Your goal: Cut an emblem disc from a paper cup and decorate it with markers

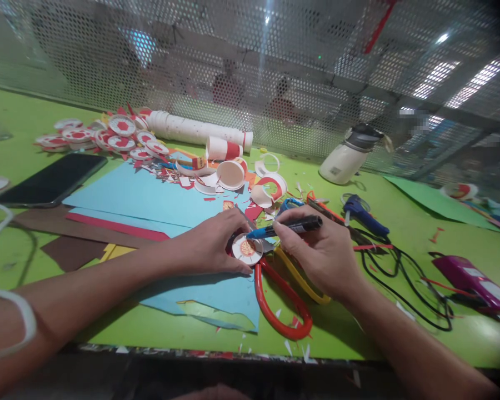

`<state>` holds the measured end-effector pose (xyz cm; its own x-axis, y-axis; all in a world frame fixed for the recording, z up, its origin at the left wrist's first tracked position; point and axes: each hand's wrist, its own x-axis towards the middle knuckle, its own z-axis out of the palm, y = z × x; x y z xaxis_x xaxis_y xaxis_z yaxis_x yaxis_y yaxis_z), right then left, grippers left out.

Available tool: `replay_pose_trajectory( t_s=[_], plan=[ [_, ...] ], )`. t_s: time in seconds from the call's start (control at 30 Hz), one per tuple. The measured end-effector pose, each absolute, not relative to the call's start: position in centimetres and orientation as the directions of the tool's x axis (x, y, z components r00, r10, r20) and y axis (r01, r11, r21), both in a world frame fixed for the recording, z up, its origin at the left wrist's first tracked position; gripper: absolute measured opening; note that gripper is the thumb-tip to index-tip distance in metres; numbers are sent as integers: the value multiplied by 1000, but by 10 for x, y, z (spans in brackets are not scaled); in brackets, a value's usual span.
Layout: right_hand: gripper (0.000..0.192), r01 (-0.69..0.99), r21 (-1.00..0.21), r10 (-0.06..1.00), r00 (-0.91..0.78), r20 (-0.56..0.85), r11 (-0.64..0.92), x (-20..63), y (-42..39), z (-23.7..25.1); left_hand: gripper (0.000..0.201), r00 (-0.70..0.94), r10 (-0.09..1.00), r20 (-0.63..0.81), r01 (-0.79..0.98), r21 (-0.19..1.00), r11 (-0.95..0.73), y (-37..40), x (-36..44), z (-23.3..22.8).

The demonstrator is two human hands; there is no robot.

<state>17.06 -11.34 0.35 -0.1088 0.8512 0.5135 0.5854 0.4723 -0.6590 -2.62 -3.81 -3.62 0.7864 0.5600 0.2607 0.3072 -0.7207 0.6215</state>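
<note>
My left hand point(225, 243) curls its thumb and fingers around a small round white paper piece point(253, 256) with an orange-red print in its middle. It looks like a paper cup base, though I cannot tell for sure. Between the fingers of my right hand point(325, 250) is a blue marker point(291, 225); its tip is at the upper edge of the white piece, and I cannot tell whether it touches. Partly under both hands lie scissors with one red handle point(285, 331) and one yellow handle. Light blue paper sheets point(150, 194) spread beneath my left forearm.
White-and-red paper discs point(122, 125) pile at the back left, beside a long stack of paper cups point(183, 126). Cut cups point(230, 174) and scraps lie mid-table. A phone point(54, 178), a bottle point(344, 158), a blue glue gun point(364, 215) and a purple device point(470, 280) surround the work area.
</note>
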Motion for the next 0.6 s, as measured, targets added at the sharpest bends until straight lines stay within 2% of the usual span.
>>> replay_pose_trajectory(
  t_s=[0.6],
  plan=[
    [7, 600, -651, 857, -119, 502, 465, 171, -112, 1, 50, 792, 560, 242, 324, 612, -722, -39, -26, -37]
  ],
)
